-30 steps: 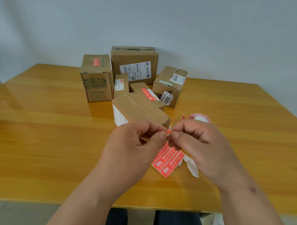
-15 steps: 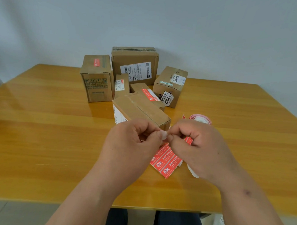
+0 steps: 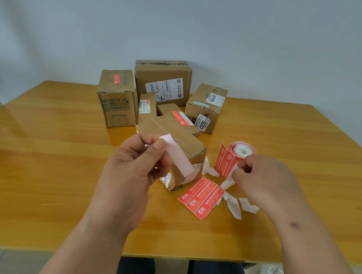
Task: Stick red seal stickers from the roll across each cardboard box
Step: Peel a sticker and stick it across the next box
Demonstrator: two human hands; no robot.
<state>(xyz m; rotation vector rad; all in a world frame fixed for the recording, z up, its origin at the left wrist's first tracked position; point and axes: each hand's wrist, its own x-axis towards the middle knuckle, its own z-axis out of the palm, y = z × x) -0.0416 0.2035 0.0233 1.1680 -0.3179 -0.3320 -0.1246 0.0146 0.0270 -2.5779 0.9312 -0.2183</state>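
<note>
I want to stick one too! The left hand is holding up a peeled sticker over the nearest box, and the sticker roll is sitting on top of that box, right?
Not quite. The head view shows the sticker roll standing on the table, to the right of the nearest box, not on top of it. The rest is right: the left hand pinches a peeled sticker above that box.

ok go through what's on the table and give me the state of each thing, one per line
left hand: pinching a peeled sticker, pale back facing the camera
right hand: pinching white backing paper by the roll
sticker roll: partly unrolled, red strip flat on the table
nearest box: no red seal visible
tall left box: red seal on top
backing scraps: loose on the table
</note>
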